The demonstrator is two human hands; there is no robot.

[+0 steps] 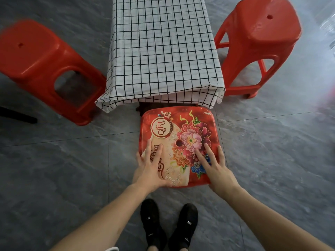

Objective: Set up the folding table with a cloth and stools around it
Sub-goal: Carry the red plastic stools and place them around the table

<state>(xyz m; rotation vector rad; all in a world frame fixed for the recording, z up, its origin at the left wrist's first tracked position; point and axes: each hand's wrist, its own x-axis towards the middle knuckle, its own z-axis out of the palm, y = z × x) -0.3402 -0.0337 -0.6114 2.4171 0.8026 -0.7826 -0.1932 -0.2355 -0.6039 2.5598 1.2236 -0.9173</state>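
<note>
A white cloth with a black grid (161,51) covers the folding table and hangs over its near end. A red stool with a flower-printed seat (183,127) stands at that near end, its far edge just under the cloth. My left hand (152,167) lies flat on the seat's near left part, fingers straight. My right hand (215,165) lies on the seat's near right part with fingers spread. A plain red stool (41,64) stands left of the table, and another plain red stool (259,38) stands on its right.
The floor is grey stone tile (63,169) with open room to both sides of me. My two black shoes (168,225) stand just behind the printed stool. A dark bar (18,115) lies on the floor at the left edge.
</note>
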